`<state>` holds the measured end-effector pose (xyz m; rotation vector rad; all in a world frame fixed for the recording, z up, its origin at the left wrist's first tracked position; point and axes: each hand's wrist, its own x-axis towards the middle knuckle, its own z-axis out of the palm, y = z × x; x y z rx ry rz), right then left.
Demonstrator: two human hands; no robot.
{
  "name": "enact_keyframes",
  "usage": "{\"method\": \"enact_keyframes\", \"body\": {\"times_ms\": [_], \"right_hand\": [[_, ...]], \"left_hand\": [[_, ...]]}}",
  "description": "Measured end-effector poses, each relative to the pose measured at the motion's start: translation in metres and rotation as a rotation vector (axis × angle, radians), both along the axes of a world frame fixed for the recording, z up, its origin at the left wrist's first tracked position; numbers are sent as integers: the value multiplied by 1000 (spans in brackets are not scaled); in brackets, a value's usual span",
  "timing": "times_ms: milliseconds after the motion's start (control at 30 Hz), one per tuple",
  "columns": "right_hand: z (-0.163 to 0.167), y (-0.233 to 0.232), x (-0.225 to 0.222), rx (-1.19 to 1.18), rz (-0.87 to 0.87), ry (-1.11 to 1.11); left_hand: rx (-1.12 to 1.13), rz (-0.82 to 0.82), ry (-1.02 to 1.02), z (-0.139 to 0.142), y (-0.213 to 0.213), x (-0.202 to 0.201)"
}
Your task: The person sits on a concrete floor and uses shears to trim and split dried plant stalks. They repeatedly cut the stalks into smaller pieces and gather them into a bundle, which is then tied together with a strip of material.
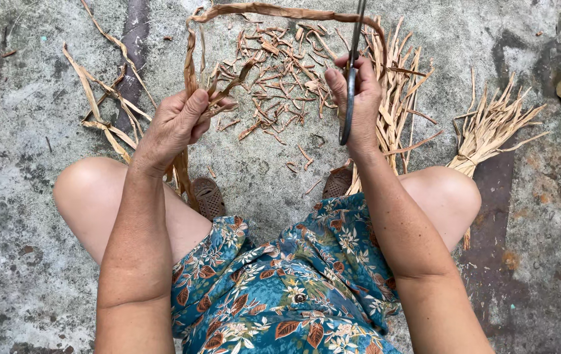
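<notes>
L hand was clenched on a dried leaf strip that arched over to the scissors, which the R hand gripped w/ blades up. Cut scraps lay on the concrete floor betw. both hands; a strip bundle sat right.

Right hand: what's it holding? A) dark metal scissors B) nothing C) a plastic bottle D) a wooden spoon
A: the right hand grips dark metal scissors with the blades pointing up and away, beside the long dried leaf strip that arches over from the left hand.
</notes>
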<state>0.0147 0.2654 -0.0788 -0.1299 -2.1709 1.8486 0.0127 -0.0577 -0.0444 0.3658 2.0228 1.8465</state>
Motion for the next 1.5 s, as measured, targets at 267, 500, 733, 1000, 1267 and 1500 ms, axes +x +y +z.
{"method": "enact_keyframes", "body": {"times_ms": [267, 500, 733, 1000, 1267, 1500], "right_hand": [[2, 9, -3, -90, 181, -85], [2, 6, -8, -277, 370, -185], [11, 6, -1, -492, 460, -206], [19, -24, 4, -369, 358, -262], [-4, -84, 45, -222, 601, -374], [-36, -76, 48, 131, 516, -273]], "left_hand": [[-20, -77, -49, -2, -2, 5], [150, -332, -34, -10, -5, 6], [125, -340, -71, -13, 3, 6], [433, 75, 163, -16, 4, -2], [888, 305, 198, -25, 41, -11], [912, 279, 200, -17, 64, -11]]}}
